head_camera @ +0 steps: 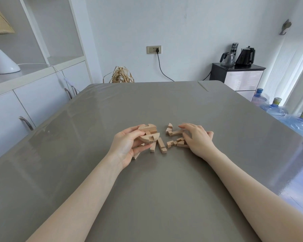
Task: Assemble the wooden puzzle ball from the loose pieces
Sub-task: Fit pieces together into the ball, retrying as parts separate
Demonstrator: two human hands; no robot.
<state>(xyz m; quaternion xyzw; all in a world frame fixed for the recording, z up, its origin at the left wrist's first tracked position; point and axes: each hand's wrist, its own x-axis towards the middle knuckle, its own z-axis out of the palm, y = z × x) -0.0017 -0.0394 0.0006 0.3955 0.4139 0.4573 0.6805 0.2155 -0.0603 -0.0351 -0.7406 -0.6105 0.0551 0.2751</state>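
Observation:
A partly built wooden puzzle ball (148,133), two curved halves with notched bars between them, is gripped by my left hand (129,145) just above the grey table (164,189). Straight notched bars (161,145) lie below and right of it. To the right sits a cluster of small loose pieces (173,132), some wedge-shaped. My right hand (198,138) lies over that cluster, its fingertips pinching one notched piece (177,132); a few pieces are hidden beneath the palm.
A white cabinet with a lamp (3,62) runs along the left. A black side unit with kettles (245,56) stands at the back right, water jugs (276,109) beside the table's right edge. A straw bundle (122,75) sits behind the far edge.

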